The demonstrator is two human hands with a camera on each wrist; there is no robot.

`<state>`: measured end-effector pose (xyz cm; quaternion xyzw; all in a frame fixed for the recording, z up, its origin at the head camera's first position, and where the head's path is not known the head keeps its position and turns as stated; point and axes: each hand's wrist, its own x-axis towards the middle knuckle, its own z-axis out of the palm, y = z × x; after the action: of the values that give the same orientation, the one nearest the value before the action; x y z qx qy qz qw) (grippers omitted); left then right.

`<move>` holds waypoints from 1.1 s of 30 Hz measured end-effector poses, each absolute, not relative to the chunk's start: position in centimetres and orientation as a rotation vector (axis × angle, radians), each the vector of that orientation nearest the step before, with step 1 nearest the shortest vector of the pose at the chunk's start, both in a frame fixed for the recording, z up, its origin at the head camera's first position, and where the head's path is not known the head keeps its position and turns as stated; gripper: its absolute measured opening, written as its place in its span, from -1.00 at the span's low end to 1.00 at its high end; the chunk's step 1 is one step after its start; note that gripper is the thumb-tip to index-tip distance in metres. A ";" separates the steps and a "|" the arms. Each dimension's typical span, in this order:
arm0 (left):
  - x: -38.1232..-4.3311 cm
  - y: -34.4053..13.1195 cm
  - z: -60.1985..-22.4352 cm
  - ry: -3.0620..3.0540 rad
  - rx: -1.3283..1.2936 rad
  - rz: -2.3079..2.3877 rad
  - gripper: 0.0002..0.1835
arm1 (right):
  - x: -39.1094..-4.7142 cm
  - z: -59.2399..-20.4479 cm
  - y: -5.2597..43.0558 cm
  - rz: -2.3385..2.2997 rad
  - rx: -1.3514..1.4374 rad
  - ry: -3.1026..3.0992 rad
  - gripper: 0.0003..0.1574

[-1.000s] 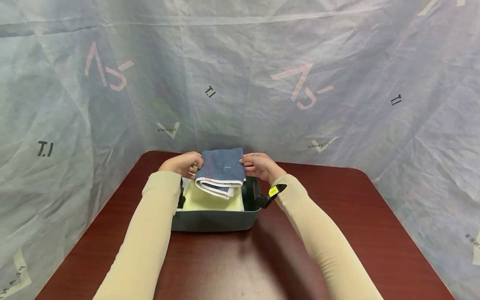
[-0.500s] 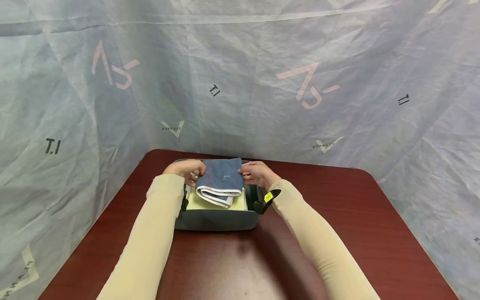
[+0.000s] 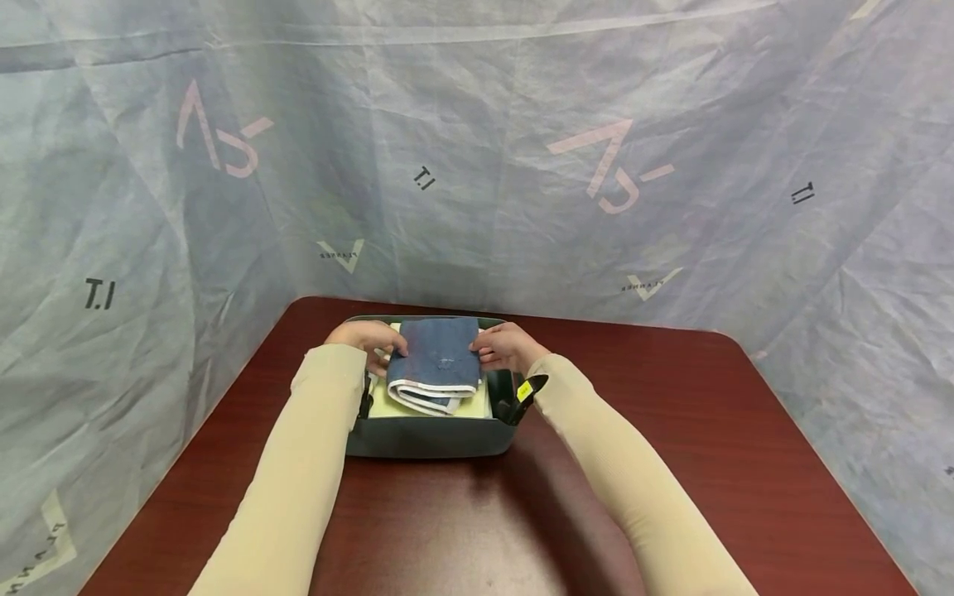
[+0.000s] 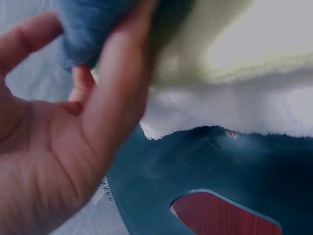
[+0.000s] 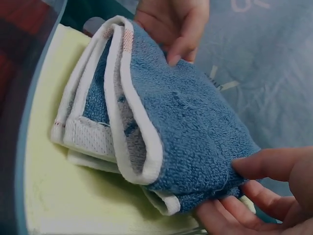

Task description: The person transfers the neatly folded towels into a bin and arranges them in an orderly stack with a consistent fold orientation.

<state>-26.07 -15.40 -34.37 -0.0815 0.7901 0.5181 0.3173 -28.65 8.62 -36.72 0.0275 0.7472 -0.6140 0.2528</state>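
A folded blue towel with white edging lies over a pale yellow towel inside a dark green bin. My left hand grips the blue towel's left side, thumb on top and fingers beneath. On the opposite side my right hand pinches its edge, and in the right wrist view the right fingers curl under the folds. White cloth shows below the yellow one in the left wrist view. An oval handle hole in the bin wall shows the red-brown table through it.
The bin stands near the back of a red-brown wooden table. A grey printed sheet hangs behind the table and along both sides. A black wrist strap with a yellow label sits on the right sleeve.
Both hands have lowered the blue towel toward the yellow one in the bin. The head view has shifted slightly.
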 end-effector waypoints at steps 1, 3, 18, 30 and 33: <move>-26.0 -15.5 -34.3 2.085 -0.221 1.352 -0.52 | -28.6 -36.8 8.5 -1.659 0.071 2.036 -0.41; -25.8 -15.6 -34.3 2.094 -0.227 1.345 -0.45 | -28.6 -37.0 8.3 -1.639 0.067 2.057 -0.42; -24.8 -15.3 -32.9 2.566 0.122 0.992 -0.55 | -27.5 -35.5 9.1 -1.556 -0.099 2.251 -0.50; -23.6 -15.8 -31.8 3.097 0.195 0.504 -0.68 | -26.5 -33.4 11.3 -1.330 -0.325 2.611 -0.61; -23.0 -16.6 -31.7 3.143 0.202 0.463 -0.67 | -26.3 -33.5 12.0 -1.204 -0.426 2.780 -0.65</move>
<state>-22.95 -16.62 -31.67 0.0633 0.9871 0.1453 -0.0208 -26.27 12.04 -33.53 -0.1392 0.9079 -0.3932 0.0408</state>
